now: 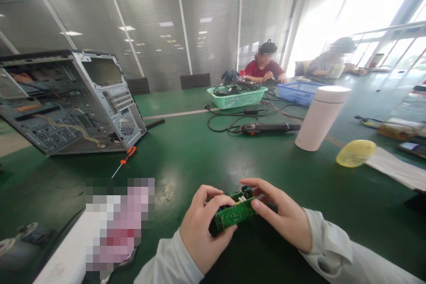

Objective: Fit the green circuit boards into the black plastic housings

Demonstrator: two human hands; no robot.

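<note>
A green circuit board (234, 215) with upright components on it is held low over the near part of the table. My left hand (205, 222) is closed around its left end, thumb below and fingers over the top. At the board's right end, my right hand (278, 208) has its thumb and fingers curved about the edge, apparently gripping it. Parts of the board are hidden behind my fingers. To the left, an orange-handled screwdriver (128, 155) lies beside an opened computer case (133, 124).
On the green table (179, 151) stand a white tumbler (321, 117), a green basket (238, 99) of cables and a blue basket (297, 93). A black corded electric screwdriver (266, 128) lies ahead. A yellow object (356, 153) sits right. Two people (266, 69) work at the far side.
</note>
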